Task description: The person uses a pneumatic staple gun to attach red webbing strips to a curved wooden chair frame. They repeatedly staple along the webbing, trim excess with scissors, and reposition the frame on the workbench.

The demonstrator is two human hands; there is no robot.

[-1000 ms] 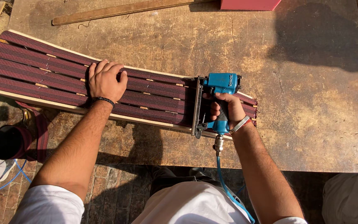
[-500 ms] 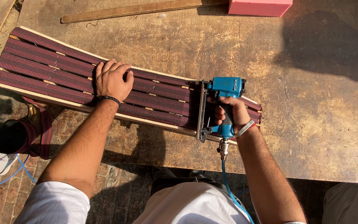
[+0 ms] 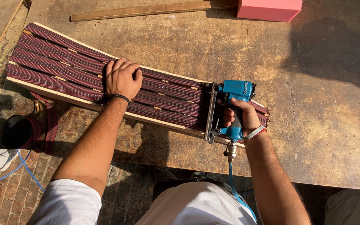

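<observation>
While the right hand [image 3: 240, 116] grips a blue pneumatic stapler [image 3: 232, 110] pressed onto the right end of a wooden frame [image 3: 117, 114] strung with maroon webbing straps [image 3: 63, 71], the left hand [image 3: 123, 78] lies flat and open on the straps further left. An air hose [image 3: 236, 187] trails toward the person. Frame rests diagonally on the worn counter [image 3: 321, 125]; a pink box [image 3: 269, 9] and wooden strip [image 3: 146, 9] sit at the far edge.

Webbed frame [image 3: 63, 68] on workbench [image 3: 313, 125] — stapler [image 3: 230, 110] on its right end, box [image 3: 268, 8] behind
</observation>
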